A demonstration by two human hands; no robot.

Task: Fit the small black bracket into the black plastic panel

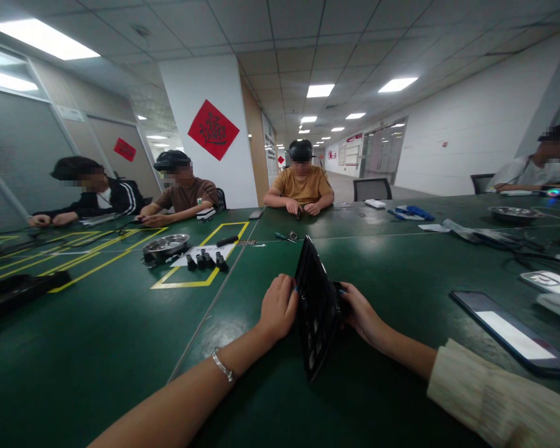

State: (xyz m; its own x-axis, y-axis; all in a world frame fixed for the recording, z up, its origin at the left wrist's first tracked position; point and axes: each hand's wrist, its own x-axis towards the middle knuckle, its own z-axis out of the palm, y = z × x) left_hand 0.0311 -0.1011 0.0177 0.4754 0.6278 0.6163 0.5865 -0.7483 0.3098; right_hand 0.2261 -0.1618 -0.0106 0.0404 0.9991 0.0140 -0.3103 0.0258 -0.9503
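A thin black panel-like device with a glossy edge stands tilted on its edge over the green table in front of me. I cannot make out its exact kind. My left hand is closed at its left side, thumb and fingers pressed against the edge. From the other side my right hand grips it, with the fingers partly hidden behind the panel. Something dark shows by the right fingertips, too shadowed to name. A silvery bracelet circles my left wrist.
To the right lie a large phone and a white phone-like item. Ahead on the left, a metal bowl and several small black cylindrical parts sit near yellow tape. A person sits opposite; others sit along the table.
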